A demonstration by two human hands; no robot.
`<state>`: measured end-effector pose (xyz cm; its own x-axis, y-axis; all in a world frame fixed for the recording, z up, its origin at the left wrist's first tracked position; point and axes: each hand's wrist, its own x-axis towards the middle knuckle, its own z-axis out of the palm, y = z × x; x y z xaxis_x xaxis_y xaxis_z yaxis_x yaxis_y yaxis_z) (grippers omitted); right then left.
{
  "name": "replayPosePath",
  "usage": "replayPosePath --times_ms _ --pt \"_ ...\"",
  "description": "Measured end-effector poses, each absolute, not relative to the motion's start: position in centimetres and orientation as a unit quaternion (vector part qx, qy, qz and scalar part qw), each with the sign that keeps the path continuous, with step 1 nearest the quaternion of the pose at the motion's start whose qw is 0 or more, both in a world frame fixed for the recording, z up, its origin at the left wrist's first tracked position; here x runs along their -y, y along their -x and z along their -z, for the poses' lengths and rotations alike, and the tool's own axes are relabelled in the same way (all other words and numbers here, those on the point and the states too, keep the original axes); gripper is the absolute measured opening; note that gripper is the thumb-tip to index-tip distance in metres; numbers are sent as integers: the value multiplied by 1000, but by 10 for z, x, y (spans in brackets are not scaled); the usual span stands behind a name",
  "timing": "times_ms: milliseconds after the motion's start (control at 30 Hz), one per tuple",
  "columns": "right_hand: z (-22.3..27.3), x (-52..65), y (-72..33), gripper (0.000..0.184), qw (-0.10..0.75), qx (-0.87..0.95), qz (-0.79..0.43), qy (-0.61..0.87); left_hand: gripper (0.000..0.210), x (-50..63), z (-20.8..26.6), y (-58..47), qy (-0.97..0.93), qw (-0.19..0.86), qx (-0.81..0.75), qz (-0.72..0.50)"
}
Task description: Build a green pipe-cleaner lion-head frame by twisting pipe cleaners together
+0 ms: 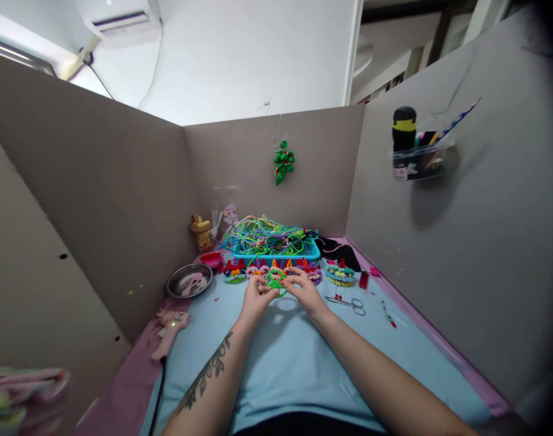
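Note:
Between my two hands is a bright green pipe cleaner (276,280) bent into loops. My left hand (257,297) pinches its left side with thumb and fingers. On the other side my right hand (303,290) grips its right edge, fingers bent. Both hands hover above the light blue cloth. Just behind them stands a row of colourful fuzzy pieces (283,265). Right of that row sits a yellow and blue fuzzy piece (340,275). A pair of scissors (349,303) lies to the right of my right hand.
A blue tray (298,255) heaped with coloured pipe cleaners (267,233) stands at the back. At left are a metal bowl (189,281) and a pink glue gun (171,336) with its cord. Grey panels (276,136) enclose three sides; a small bin (417,163) hangs at right.

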<state>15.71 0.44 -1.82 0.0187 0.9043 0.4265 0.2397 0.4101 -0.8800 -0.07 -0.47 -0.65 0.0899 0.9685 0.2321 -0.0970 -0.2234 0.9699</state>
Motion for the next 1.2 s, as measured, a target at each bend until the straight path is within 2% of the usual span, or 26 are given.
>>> replayPosePath --times_ms 167,467,900,1067,1200 --pt "20 0 -154 14 544 660 -224 466 43 6 7 -1 -551 491 -390 -551" --pt "13 18 -139 16 531 718 -73 445 42 11 5 -1 -583 464 -386 -545" --pt "16 4 -149 15 547 691 -178 438 42 3 -2 11 -552 538 -368 -520" --pt "21 -2 -152 16 582 671 -192 418 38 2 -1 10 -550 500 -376 -553" --pt "24 -3 -152 13 554 683 -203 431 32 1 3 9 -585 455 -380 -553"
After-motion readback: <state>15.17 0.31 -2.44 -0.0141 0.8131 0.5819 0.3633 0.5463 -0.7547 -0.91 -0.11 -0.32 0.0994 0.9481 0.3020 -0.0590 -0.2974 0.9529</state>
